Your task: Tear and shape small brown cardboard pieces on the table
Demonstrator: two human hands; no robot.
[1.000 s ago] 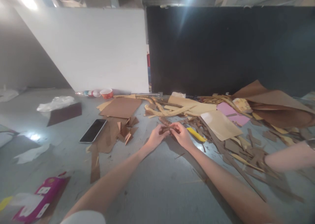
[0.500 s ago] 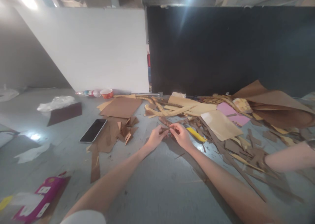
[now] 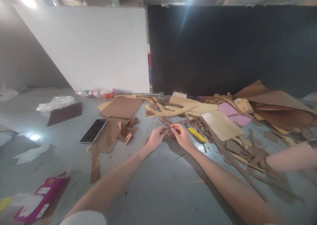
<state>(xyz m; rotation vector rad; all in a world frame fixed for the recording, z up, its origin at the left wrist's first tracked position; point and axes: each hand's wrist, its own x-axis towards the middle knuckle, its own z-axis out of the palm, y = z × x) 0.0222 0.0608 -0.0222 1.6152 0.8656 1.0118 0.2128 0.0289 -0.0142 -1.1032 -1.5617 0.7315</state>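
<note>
Both of my hands meet over the middle of the grey table (image 3: 148, 192). My left hand (image 3: 158, 136) is closed in a pinch on a small brown piece, which looks like a paper or foam strip. Close beside it, my right hand (image 3: 180, 134) pinches the same brown piece, its fingertips nearly touching the left ones. A brown roll wrapped in bands (image 3: 165, 121) extends away just beyond my fingers; whether it joins the pinched piece is hidden. Right of my right hand lies a yellow cutter-like tool (image 3: 197, 135).
Brown scraps (image 3: 127, 132) and a phone (image 3: 93, 131) lie left. Tan sheets (image 3: 223, 126), a pink sheet (image 3: 234, 113), strips and a large brown roll (image 3: 277, 103) spread right, where another person's arm (image 3: 292, 157) reaches in. A magenta packet (image 3: 41, 198) lies near left; a red-white cup (image 3: 107, 93) stands behind.
Almost nothing differs. My fingers shift very slightly around the brown piece, and the view moves a touch. The other person's arm moves slightly left.
</note>
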